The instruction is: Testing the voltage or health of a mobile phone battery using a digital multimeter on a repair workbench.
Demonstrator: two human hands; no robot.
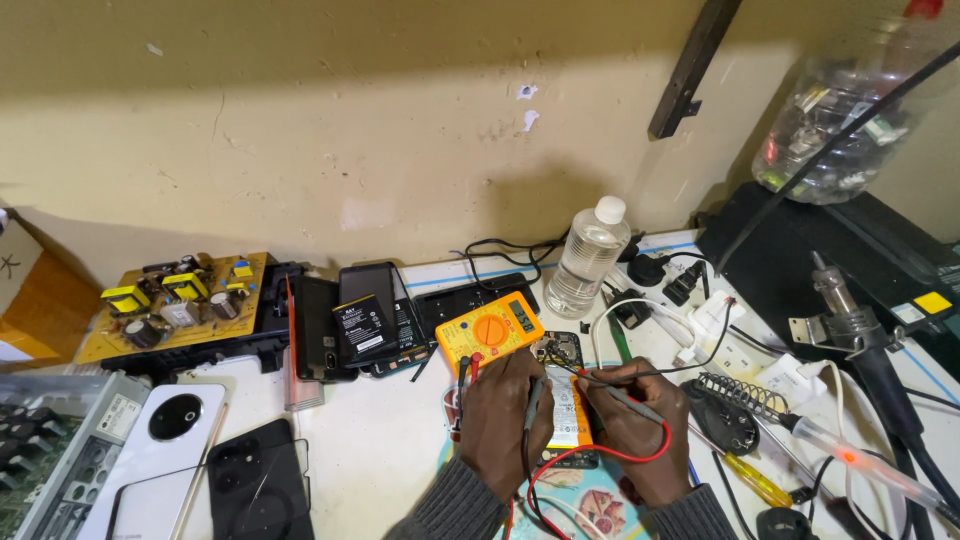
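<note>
Hands meet over an opened phone just below the yellow multimeter: left hand grips a black probe, right hand grips a red probe.

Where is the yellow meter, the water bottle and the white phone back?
yellow meter (489,331), head view, on its orange dial.
water bottle (588,260), head view, on its clear body.
white phone back (160,450), head view, on the white shell below the round camera ring.

Glossy orange plastic multimeter, clear smooth plastic bottle, matt white worktop, rough painted wall.
</note>
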